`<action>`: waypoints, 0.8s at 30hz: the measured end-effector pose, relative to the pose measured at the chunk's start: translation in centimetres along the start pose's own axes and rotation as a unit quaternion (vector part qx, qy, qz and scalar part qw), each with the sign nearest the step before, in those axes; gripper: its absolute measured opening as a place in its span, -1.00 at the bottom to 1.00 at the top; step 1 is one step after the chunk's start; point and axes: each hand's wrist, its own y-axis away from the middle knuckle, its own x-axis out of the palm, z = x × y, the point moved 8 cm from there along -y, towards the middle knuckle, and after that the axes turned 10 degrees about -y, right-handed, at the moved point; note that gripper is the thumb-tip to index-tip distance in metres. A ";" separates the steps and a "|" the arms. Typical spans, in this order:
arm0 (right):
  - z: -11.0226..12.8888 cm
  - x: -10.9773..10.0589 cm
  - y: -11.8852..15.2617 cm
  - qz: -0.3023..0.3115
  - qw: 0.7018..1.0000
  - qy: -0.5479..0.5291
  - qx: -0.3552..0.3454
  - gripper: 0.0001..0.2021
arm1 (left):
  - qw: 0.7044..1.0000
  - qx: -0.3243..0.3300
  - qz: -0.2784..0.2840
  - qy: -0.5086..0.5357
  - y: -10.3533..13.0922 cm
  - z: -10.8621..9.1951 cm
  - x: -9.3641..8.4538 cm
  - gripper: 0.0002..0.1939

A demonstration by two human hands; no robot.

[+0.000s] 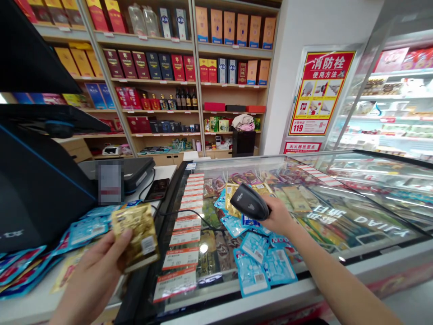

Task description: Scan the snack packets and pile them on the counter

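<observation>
My left hand (96, 266) pinches a gold snack packet (137, 237) between thumb and fingers, its white barcode label facing up. In my right hand (279, 216) is a black handheld barcode scanner (248, 201), held over the glass freezer top with its head pointing left. Below the scanner lie several blue packets (255, 246) on the glass. Gold packets (233, 198) lie on the glass just behind the scanner. At left, more blue packets (88, 230) are spread on the white counter (30, 309), beneath and beyond my left hand.
A black checkout terminal (37, 189) stands at the left. A phone (158, 189) lies on the counter edge. The scanner cable (192, 211) runs across the freezer top (321, 262), beside a row of price tags (182, 257). Shelves (152, 81) of boxed bottles line the back wall.
</observation>
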 end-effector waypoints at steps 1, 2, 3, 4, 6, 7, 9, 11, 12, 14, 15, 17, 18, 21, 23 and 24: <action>0.0 0.3 0.2 0.015 1.000 -0.006 0.000 -0.80 | 0.998 -0.034 0.032 0.033 0.3 -0.6 3.2 -0.60; 0.1 0.7 0.4 0.033 0.999 -0.011 0.003 -0.80 | 0.995 -0.057 0.053 0.062 0.4 -1.1 6.0 -0.63; 0.1 1.1 0.7 0.050 0.999 -0.014 0.006 -0.78 | 0.991 -0.070 0.074 0.083 0.5 -1.6 8.6 -0.64; 0.1 1.4 0.8 0.067 0.998 -0.018 0.010 -0.77 | 0.987 -0.079 0.096 0.098 0.4 -1.8 10.9 -0.64; 0.2 2.2 1.1 0.098 0.995 -0.027 0.015 -0.73 | 0.981 -0.085 0.135 0.110 0.0 -1.9 14.4 -0.65; 0.3 2.5 1.2 0.110 0.993 -0.029 0.017 -0.72 | 0.979 -0.084 0.152 0.110 -0.3 -1.8 15.8 -0.65; 0.5 3.1 1.3 0.127 0.991 -0.026 0.018 -0.72 | 0.977 -0.074 0.173 0.100 -0.9 -1.3 17.6 -0.64; 0.6 3.6 1.3 0.140 0.990 -0.014 0.019 -0.73 | 0.978 -0.054 0.179 0.091 -1.5 -1.0 18.6 -0.61; 0.6 3.8 1.3 0.145 0.989 -0.007 0.017 -0.72 | 0.979 -0.043 0.178 0.088 -1.7 -0.8 18.9 -0.58; 0.7 4.1 1.4 0.152 0.988 0.005 0.013 -0.69 | 0.981 -0.028 0.175 0.084 -2.0 -0.5 19.1 -0.53; 0.7 4.2 1.4 0.155 0.988 0.012 0.013 -0.68 | 0.981 -0.024 0.173 0.082 -2.1 -0.2 19.0 -0.51; 0.6 4.5 1.5 0.160 0.987 0.025 0.015 -0.67 | 0.982 -0.022 0.169 0.077 -2.3 0.3 18.9 -0.48; 0.6 4.6 1.6 0.163 0.986 0.031 0.016 -0.67 | 0.983 -0.021 0.167 0.074 -2.3 0.5 18.7 -0.48; 0.7 5.0 1.7 0.174 0.984 0.042 0.017 -0.67 | 0.984 -0.023 0.165 0.070 -2.5 0.9 18.5 -0.48; 0.7 5.2 1.8 0.184 0.982 0.047 0.020 -0.67 | 0.984 -0.024 0.165 0.071 -2.5 0.9 18.4 -0.50; 0.7 5.3 1.8 0.189 0.981 0.049 0.023 -0.67 | 0.983 -0.024 0.166 0.072 -2.5 0.9 18.4 -0.50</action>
